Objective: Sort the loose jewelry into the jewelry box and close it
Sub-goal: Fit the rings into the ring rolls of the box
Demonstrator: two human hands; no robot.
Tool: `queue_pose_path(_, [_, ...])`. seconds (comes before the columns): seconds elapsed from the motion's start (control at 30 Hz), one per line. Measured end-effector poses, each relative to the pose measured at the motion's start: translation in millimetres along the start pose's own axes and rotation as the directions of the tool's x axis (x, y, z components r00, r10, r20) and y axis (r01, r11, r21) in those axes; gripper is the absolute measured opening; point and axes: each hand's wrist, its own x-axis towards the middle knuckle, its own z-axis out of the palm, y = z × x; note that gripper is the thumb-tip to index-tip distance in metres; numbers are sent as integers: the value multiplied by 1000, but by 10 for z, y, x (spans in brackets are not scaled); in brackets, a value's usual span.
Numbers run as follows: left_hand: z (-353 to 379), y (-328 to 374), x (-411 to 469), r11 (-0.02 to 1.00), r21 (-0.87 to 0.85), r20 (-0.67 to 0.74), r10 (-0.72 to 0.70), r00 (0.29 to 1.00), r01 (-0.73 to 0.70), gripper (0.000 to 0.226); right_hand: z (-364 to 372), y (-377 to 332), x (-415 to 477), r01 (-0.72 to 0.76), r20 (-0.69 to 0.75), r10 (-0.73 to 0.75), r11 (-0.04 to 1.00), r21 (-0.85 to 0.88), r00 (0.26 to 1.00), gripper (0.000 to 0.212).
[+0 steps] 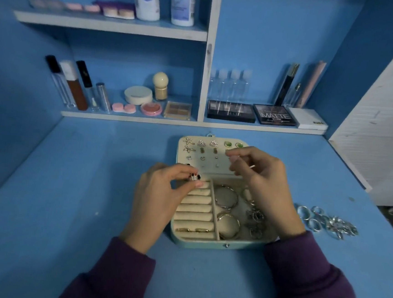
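Most of the sorting looks done. On the blue table [68, 185] the jewelry box [206, 244] lies open, with studs [205, 147] pinned in its lid and bangles [227, 196] in its tray. The right hand [263, 185] hovers over the lid, fingers curled close; I cannot tell whether they pinch anything. The left hand [161, 191] is above the box's ring rolls. Right of the box, a heap of silver rings [326, 223] waits unsorted. The left fingers pinch a small red-and-black piece [194, 176].
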Motion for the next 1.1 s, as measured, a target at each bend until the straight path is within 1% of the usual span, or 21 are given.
queue_pose_path(0.1, [27,-45,-4,998,59,-3,30,1000,-30,24,-83,31,14,-9,-62,12,999,43,998,19])
queue_pose_path(0.23, [51,-90,1,979,154,-40,139,990,-131,22,-133,72,3,-11,-96,14,999,36,995,18])
queue_pose_path(0.43, [58,-73,-3,970,192,22,150,988,-151,21,-121,101,-19,0,-100,0,1000,6,995,20])
queue_pose_path(0.57, [34,-84,6,965,203,47,160,986,-166,16,-120,98,-26,1,-99,-1,1000,1,995,21])
queue_pose_path(0.8, [44,-66,15,945,246,82,199,976,-214,13,-122,87,-37,-8,-87,7,1000,-11,996,15])
queue_pose_path(0.93, [36,-61,18,904,327,84,264,961,-277,10,-127,94,-39,-9,-83,7,1000,-22,996,16])
queue_pose_path(1.03, [36,-24,2,833,440,66,342,937,-335,8,-130,104,-34,-10,-84,8,1000,-27,996,16])
queue_pose_path(1.1, [45,-5,-11,820,458,64,355,933,-344,8,-134,119,-29,-9,-85,7,999,-31,996,16])
